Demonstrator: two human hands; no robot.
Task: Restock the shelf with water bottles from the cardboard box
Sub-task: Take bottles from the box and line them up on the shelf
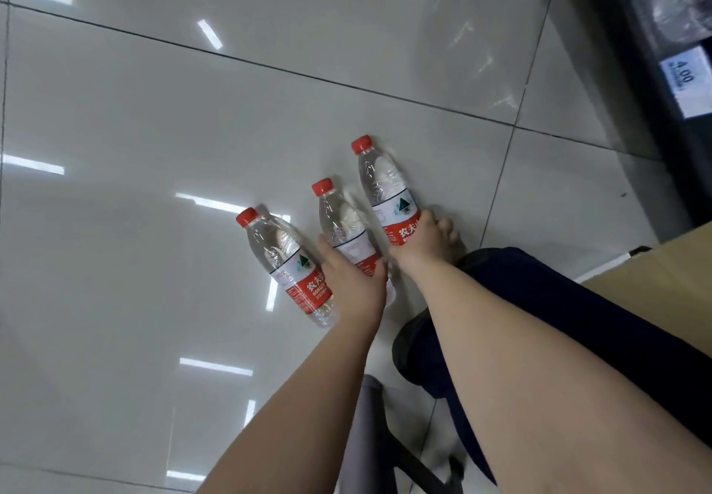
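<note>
Cardboard box (655,285) sits at the right edge; mid-frame, the left hand (352,281) grips two water bottles (285,258), the right hand (420,239) a third bottle (389,197).

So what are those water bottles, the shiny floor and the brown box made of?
Water bottles: probably clear, thin plastic; you can see through their ridged walls. Their red caps look like solid plastic. Floor: glossy glazed tile, likely ceramic; it mirrors bright lights and has dark joint lines. Box: dull tan cardboard, by its flat matte face.
</note>
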